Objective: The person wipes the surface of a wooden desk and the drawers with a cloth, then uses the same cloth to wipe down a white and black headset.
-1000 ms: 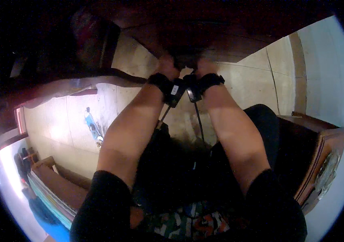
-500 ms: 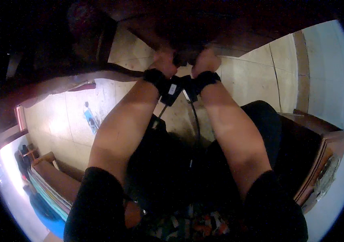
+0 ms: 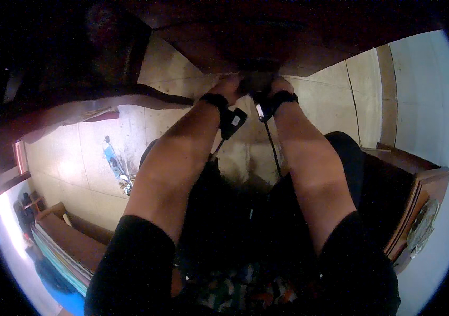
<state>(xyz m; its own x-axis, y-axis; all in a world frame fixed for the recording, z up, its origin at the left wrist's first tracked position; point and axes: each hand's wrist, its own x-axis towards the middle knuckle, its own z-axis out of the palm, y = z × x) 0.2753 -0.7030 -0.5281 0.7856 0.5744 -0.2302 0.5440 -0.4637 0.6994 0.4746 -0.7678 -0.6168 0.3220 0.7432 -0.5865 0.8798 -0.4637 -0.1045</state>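
Note:
Both of my arms stretch forward to the underside of a dark wooden piece of furniture (image 3: 219, 47). My left hand (image 3: 228, 87) and my right hand (image 3: 282, 84) are closed at either side of a dark, blocky object (image 3: 259, 82). It is too dim to tell its kind, and most of my fingertips are lost in the shadow. Each wrist wears a black band. A small black box (image 3: 233, 123) with a cable hangs by the left band, and another black box (image 3: 264, 106) with a cable by the right one.
A curved dark wooden edge (image 3: 129, 97) juts in from the left. Pale tiled floor (image 3: 171, 124) lies below, with a blue item (image 3: 112, 158) on it. At right stand a brown wooden piece (image 3: 416, 200) and a pale wall (image 3: 424, 105). Stacked flat things (image 3: 66, 253) are at lower left.
Both hands and forearms have shifted slightly right in the picture. The two wrist boxes, close together before, now hang farther apart. The hands remain closed at the dark object.

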